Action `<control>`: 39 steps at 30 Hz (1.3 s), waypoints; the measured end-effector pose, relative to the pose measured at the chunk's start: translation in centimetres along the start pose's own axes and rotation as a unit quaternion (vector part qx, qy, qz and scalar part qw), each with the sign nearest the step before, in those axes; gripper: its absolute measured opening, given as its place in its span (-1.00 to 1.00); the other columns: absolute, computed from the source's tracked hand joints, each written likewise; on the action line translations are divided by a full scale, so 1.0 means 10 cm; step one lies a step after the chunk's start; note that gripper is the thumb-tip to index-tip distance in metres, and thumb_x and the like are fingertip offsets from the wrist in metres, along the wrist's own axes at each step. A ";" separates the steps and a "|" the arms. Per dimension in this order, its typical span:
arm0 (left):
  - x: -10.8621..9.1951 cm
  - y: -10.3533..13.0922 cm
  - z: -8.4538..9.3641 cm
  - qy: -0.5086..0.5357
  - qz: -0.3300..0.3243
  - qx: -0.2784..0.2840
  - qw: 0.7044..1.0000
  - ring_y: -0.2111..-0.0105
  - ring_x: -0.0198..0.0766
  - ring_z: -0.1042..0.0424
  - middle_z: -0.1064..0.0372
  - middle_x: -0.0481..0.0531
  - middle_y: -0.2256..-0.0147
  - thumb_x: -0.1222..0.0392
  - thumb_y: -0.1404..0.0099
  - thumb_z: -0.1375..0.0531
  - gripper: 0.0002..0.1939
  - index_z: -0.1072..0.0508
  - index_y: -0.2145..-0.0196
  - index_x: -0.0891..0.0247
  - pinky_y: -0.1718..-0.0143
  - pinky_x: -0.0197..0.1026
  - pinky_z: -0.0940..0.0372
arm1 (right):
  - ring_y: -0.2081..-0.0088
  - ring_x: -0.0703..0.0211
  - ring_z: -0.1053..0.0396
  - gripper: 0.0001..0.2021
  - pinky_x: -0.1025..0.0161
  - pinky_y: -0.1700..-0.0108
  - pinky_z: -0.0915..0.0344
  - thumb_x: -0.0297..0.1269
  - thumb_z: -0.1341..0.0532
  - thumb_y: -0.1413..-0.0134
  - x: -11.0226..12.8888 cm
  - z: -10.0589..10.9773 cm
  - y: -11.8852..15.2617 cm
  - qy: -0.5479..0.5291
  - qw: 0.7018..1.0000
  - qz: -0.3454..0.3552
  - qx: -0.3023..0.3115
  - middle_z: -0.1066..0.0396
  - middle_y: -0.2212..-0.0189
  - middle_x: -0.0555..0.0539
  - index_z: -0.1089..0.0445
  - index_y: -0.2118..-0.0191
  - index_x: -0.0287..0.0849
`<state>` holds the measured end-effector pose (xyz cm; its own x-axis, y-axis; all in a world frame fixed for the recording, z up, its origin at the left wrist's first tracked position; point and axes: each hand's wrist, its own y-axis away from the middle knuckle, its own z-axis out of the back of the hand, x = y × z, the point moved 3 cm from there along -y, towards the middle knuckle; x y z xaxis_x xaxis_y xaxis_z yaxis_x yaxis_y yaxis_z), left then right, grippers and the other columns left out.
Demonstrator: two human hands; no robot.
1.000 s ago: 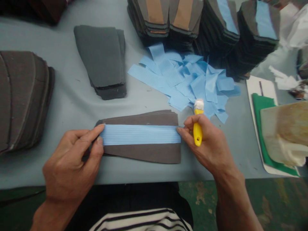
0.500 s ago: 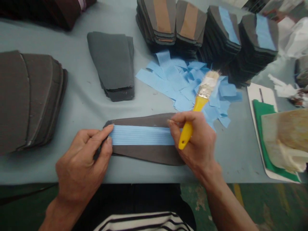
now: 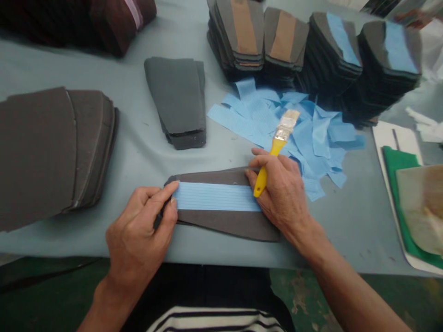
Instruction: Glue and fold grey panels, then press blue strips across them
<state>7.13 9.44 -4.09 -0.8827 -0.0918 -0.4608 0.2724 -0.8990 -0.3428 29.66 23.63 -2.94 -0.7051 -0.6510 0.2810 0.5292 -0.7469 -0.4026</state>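
- Fingertips of your left hand, in the head view, are nearly closed at the left end of the blue strip, holding it against the dark panel.
- Your right hand has just come inward from the strip's right end; that end now lies hidden beneath it, so you cannot check its alignment there.
- Your right thumb and forefinger are slightly parted by the panel's far edge, while the hand keeps the yellow brush gripped, bristles up and away from you.
- Count one brush, one strip laid on the panel, and layers below too hidden to number.
- Beyond your right fingers: loose blue strips, too overlapped to count, then four banded stacks, two with tan bands and two with blue bands.
- Beyond your left fingers sits one grey stack; left of them, one brown stack.
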 end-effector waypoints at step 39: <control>-0.28 -0.07 0.21 -0.037 -0.040 -0.042 0.998 0.04 -0.08 -0.52 -0.55 0.16 0.06 0.21 -0.58 -0.10 -0.69 -0.53 -0.14 0.32 -0.11 -0.04 -0.36 | 0.12 0.03 -0.55 -0.88 0.18 0.05 -0.38 -0.50 -0.21 -0.42 0.34 0.08 0.52 -0.052 0.991 0.093 -0.087 -0.61 0.00 -0.12 -0.36 0.14 -0.12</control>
<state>8.56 9.45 -0.85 -0.9281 -0.0550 -0.3681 0.2278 -0.8661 -0.4450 30.45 17.44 -3.37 -0.5464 -0.7921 0.2720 0.5498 -0.5842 -0.5970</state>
